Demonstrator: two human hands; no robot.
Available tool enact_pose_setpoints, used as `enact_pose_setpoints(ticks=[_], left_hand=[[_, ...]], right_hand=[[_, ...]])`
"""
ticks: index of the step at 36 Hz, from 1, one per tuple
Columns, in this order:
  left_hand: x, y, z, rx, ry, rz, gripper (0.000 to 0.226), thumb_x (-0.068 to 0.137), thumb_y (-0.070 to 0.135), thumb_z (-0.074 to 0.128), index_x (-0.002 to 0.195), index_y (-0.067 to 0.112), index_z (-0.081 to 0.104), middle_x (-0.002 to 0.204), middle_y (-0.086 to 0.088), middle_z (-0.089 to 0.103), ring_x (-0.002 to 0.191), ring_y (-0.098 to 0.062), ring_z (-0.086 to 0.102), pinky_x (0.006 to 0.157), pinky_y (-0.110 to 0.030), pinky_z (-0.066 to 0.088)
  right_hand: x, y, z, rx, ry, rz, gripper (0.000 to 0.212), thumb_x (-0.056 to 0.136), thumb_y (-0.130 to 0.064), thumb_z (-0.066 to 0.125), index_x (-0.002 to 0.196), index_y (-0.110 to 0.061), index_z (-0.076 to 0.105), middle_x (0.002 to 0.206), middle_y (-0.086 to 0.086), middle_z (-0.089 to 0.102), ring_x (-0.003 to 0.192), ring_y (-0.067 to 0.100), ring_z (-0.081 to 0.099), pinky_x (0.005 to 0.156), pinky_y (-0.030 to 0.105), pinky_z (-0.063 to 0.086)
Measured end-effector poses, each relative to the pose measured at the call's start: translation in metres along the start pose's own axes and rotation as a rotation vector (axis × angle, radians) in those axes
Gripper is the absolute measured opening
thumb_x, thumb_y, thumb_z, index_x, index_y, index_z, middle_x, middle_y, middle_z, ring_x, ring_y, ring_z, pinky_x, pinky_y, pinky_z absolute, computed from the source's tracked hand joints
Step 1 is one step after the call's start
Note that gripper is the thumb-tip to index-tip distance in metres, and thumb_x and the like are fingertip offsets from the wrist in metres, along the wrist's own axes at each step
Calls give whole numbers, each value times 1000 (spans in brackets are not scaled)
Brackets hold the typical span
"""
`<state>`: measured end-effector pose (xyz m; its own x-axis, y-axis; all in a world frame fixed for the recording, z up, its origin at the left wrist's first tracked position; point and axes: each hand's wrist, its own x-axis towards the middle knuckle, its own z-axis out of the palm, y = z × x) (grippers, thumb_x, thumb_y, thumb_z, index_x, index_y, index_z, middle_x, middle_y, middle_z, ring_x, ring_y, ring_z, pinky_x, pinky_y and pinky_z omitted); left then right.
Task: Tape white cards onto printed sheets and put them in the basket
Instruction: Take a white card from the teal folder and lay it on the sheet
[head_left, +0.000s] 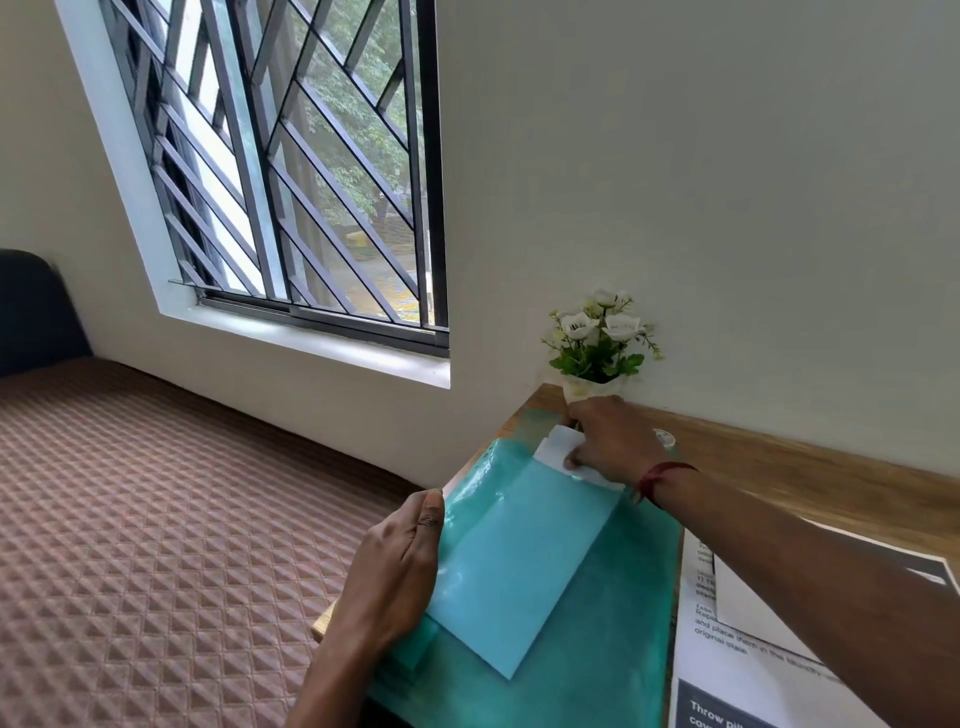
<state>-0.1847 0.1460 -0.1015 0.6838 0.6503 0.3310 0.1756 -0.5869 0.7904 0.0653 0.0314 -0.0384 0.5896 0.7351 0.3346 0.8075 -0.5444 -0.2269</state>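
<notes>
Right, nearest us, below our right forearm, printed sheets (737, 670) lie on the wooden table (810, 478). Our left hand (400, 566) holds the left edge of a pale blue sleeve (519, 566): thumb on top along the edge, other fingers tucked beneath, out of sight. Sleeve lies tilted on a green translucent folder (613, 623) that's flat on the table, spreading out to the right of those fingers. At the sleeve's far end our right hand (608, 441) pinches white cards (556, 449), w/ thumb pressed on the top card & fingers curled round the far edge. Cards stick partway out of the sleeve's mouth, rest hidden inside. Red thread (660, 478) round that wrist. Just right of the knuckles sits a small round whitish thing (666, 439) on the table; can't tell what. Just beyond the fingertips, a pot of white flowers (597, 338) against the wall. Left of both hands is a brown quilted mattress (156, 519); further off, a barred window (291, 171).
</notes>
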Motion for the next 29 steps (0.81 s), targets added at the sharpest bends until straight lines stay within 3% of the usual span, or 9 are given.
enact_pose_setpoints(ticks=[5,7,10,15,21,29], left_hand=[[0,0,0,10,-3,-5,70,84,79,13,99,30,61,92,9,70,82,-6,64,77,-41,52],[0,-1,-1,17,-2,-4,72,84,82,13,99,31,61,92,10,70,82,-4,63,77,-40,52],[0,0,-1,20,-5,-12,69,85,79,14,99,30,62,92,9,70,82,-5,63,77,-40,52],[-1,4,-1,55,-26,5,47,95,62,23,103,37,62,95,16,68,86,0,61,80,-35,51],[0,1,5,196,-81,59,56,97,59,24,143,35,45,135,13,55,120,-5,51,99,-25,41],[2,0,10,242,-106,59,62,94,61,20,146,35,42,139,15,51,127,-6,46,107,-28,38]], right_hand=[[1,-1,-9,-24,86,-32,17,73,-28,82,82,-16,75,86,5,73,70,14,52,54,21,32],[0,-2,-13,-48,104,-54,15,78,-30,78,84,-16,75,85,4,72,71,15,55,51,21,31],[-1,-3,-18,-34,103,-52,15,86,-30,69,81,-16,66,82,5,69,77,21,63,58,27,41],[1,2,-31,-20,169,-21,18,92,-29,61,103,-15,65,92,9,69,82,28,62,65,34,48],[-7,5,-57,-76,558,-135,13,89,-16,66,101,-14,70,90,11,73,79,33,68,63,33,50],[-14,-1,-91,-247,901,-341,9,93,-14,62,98,-11,68,80,7,67,70,28,59,55,35,47]])
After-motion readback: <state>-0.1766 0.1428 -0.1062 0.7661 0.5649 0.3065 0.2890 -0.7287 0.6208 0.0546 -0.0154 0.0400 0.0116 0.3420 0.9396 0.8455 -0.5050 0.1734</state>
